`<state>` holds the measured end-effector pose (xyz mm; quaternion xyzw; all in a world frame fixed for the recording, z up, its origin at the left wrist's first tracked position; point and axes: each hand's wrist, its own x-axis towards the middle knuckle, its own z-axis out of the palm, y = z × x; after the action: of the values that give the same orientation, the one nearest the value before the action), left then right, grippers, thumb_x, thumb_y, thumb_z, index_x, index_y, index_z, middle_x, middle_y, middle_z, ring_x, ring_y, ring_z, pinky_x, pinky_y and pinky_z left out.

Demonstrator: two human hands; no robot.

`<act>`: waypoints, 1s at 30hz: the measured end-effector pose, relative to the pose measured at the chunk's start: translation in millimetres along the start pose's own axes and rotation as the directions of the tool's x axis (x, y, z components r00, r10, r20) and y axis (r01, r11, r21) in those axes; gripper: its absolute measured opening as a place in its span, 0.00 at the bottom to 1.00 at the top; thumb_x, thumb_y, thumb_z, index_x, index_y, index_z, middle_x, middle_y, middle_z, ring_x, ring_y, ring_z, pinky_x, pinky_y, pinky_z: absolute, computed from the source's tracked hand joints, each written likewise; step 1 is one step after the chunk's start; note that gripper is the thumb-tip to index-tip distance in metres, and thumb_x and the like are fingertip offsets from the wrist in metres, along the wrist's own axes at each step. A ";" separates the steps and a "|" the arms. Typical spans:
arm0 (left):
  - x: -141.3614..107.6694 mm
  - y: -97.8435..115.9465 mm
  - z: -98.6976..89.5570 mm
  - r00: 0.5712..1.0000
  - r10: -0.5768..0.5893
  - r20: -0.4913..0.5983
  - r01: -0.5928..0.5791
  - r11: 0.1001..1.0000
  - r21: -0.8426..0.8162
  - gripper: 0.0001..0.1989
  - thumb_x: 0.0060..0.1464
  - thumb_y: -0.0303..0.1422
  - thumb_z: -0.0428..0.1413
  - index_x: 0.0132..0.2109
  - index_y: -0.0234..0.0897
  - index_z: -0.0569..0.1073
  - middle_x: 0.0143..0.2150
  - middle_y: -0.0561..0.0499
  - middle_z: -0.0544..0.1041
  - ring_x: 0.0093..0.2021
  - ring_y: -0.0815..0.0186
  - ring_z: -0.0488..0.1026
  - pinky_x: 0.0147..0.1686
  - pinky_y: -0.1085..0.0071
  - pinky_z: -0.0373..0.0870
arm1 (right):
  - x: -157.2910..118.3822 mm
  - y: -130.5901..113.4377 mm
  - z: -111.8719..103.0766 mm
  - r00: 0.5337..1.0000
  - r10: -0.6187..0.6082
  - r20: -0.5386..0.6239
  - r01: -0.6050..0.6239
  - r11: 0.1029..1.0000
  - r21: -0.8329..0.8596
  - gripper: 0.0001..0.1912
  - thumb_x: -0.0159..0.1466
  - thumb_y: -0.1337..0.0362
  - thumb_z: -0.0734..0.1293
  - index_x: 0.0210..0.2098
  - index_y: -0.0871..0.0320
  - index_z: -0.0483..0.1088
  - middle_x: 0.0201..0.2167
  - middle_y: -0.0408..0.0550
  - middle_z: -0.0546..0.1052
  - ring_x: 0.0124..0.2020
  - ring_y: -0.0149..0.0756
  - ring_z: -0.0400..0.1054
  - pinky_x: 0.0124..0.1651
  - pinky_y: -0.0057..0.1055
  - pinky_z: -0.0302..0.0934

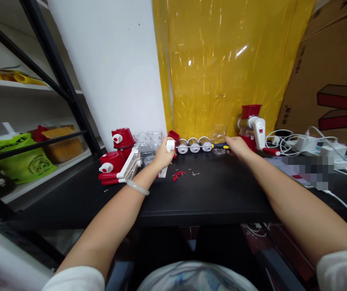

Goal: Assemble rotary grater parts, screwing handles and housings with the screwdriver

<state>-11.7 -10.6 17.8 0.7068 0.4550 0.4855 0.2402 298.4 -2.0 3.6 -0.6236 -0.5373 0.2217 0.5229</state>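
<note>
My left hand (162,154) is closed around a white plastic part (170,145) just above the black table. In my right hand (236,147) is a screwdriver (220,146) with a black and yellow handle, held level. Its long shaft reaches left toward the white part; whether the tip touches it, I cannot tell. Behind the shaft three metal grater drums (194,145) stand in a row. Small red pieces (178,175) and several screws (195,173) lie on the table in front. A red part (173,136) shows behind my left hand.
Red housings (113,161) and white crank handles (130,163) sit at the left, beside clear plastic cups (149,139). An assembled red and white grater (251,125) stands at the right. Beyond it are white cables and chargers (333,149) and a tablet (291,169).
</note>
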 end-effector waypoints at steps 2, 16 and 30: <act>0.3 0.5 0.2 1.000 -0.001 -0.015 0.001 1.000 -0.011 0.25 0.43 0.21 0.53 0.50 0.43 0.64 0.31 0.54 0.69 0.22 0.71 0.67 0.15 0.78 0.62 | 2.9 2.9 1.4 0.999 -0.030 -0.015 0.030 0.999 0.016 0.19 0.62 0.56 0.60 0.18 0.57 0.64 0.09 0.44 0.64 0.11 0.30 0.57 0.16 0.26 0.50; 1.4 2.6 -0.5 0.998 -0.065 -0.016 0.064 0.995 -0.073 0.26 0.39 0.20 0.55 0.48 0.42 0.64 0.25 0.57 0.67 0.20 0.70 0.65 0.15 0.78 0.59 | -1.7 0.3 -0.1 0.975 -0.199 -0.096 0.194 0.979 -0.057 0.22 0.61 0.50 0.58 0.18 0.57 0.63 0.12 0.43 0.64 0.15 0.32 0.59 0.20 0.28 0.49; 4.8 0.0 -0.9 0.993 -0.110 0.040 0.115 0.983 -0.146 0.26 0.38 0.18 0.54 0.45 0.42 0.62 0.21 0.63 0.65 0.13 0.74 0.60 0.13 0.78 0.57 | -14.7 -11.1 -8.3 0.896 -0.418 -0.152 0.398 0.906 -0.144 0.21 0.61 0.51 0.57 0.18 0.57 0.63 0.14 0.44 0.64 0.20 0.33 0.59 0.24 0.29 0.50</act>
<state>-12.0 -6.4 20.4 0.6680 0.4530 0.4923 0.3260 295.7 -20.1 12.2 -0.5418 -0.6182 0.0204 0.5692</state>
